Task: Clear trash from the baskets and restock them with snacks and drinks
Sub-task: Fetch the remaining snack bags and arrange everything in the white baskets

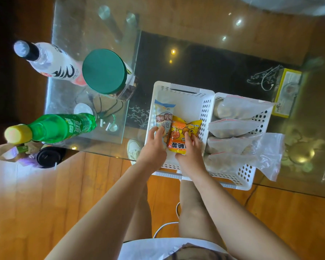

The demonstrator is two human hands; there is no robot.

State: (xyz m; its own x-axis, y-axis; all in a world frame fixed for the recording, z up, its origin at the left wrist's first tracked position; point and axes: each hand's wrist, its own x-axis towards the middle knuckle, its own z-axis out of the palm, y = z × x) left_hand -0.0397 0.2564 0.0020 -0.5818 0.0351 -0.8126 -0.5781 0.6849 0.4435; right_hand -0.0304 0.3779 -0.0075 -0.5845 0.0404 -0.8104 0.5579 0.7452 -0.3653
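Two white perforated baskets stand side by side on a glass table. The left basket (184, 91) holds a pale blue bread packet (164, 114) and an orange-yellow snack packet (182, 132). My left hand (154, 145) rests its fingers on the lower end of the bread packet. My right hand (190, 152) grips the orange packet at its lower right side. The right basket (246, 174) is filled with several clear zip bags (233, 126) of pale snacks.
On the table's left stand a white bottle (51, 62), a green-lidded jar (109, 74) and a green soda bottle (60, 127). A black-lidded cup (48, 156) and a paper bag (9, 152) sit at the near left. A yellow box (286, 92) lies far right.
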